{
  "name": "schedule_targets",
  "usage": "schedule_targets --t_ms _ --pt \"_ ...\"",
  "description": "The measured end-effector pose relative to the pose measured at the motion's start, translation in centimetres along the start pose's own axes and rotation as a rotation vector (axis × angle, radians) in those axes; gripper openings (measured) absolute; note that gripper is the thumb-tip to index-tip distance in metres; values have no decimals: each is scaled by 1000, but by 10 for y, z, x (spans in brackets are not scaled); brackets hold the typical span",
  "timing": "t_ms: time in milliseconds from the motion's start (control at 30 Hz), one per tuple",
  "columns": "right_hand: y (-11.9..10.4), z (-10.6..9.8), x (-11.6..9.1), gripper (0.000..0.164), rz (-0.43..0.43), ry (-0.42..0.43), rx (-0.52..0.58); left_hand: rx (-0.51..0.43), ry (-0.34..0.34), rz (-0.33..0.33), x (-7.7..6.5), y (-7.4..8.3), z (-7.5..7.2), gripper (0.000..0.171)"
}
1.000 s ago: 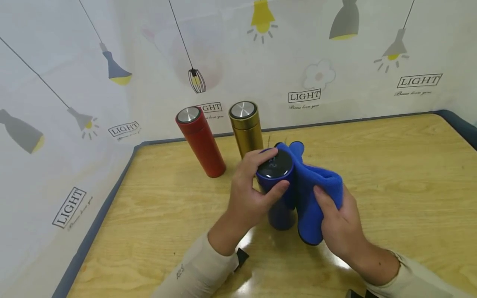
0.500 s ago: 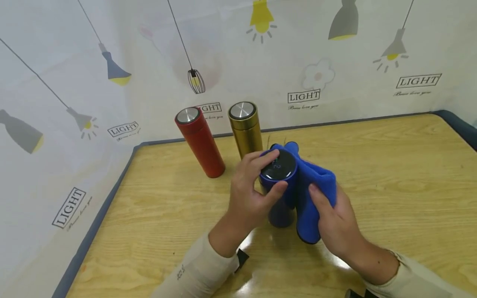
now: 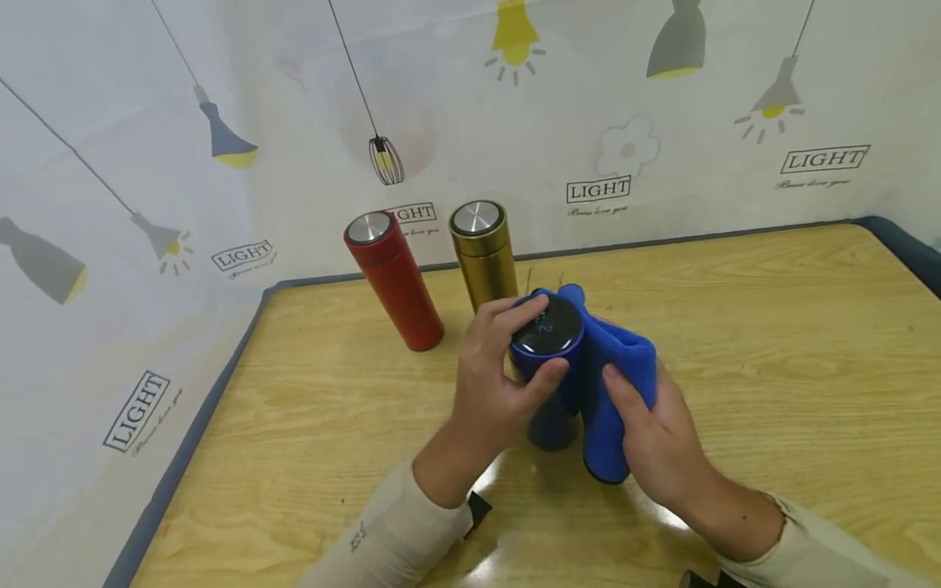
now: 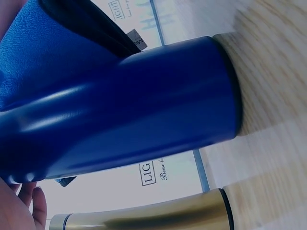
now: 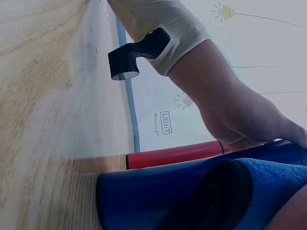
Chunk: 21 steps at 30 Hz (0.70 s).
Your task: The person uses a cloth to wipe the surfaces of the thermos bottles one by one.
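A blue thermos [image 3: 553, 408] with a black, lit display on its lid stands upright on the table. My left hand [image 3: 488, 380] grips it near the top, thumb and fingers around the lid's edge. In my right hand [image 3: 665, 437] is a folded blue cloth [image 3: 610, 416] with dark edging, pressed against the thermos's right side. The left wrist view shows the blue thermos [image 4: 134, 105] down to its base, with the cloth [image 4: 43, 52] lying against it. The right hand's fingers behind the cloth are hidden in the head view.
A red thermos [image 3: 400, 286] and a gold thermos [image 3: 485, 253] stand behind and to the left, both with silver lid tops. The wooden table [image 3: 794, 367] meets a white sheet [image 3: 294, 122] printed with lamps at its back and left.
My right hand and the cloth have shifted left a little along the blue thermos. The thermos itself moved slightly; my left hand stays on its top.
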State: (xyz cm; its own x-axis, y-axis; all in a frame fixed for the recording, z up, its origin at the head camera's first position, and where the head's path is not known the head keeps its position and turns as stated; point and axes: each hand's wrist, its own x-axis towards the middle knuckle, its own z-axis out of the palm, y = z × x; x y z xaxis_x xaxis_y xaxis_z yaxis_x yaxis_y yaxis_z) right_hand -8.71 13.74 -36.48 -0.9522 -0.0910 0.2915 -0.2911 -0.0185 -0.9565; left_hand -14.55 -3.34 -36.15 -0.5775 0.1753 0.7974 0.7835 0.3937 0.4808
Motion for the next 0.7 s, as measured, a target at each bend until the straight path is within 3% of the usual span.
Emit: schedule_targets --t_ms 700 --pt "15 6 -3 47 5 -43 -65 -77 4 35 -4 -6 3 62"
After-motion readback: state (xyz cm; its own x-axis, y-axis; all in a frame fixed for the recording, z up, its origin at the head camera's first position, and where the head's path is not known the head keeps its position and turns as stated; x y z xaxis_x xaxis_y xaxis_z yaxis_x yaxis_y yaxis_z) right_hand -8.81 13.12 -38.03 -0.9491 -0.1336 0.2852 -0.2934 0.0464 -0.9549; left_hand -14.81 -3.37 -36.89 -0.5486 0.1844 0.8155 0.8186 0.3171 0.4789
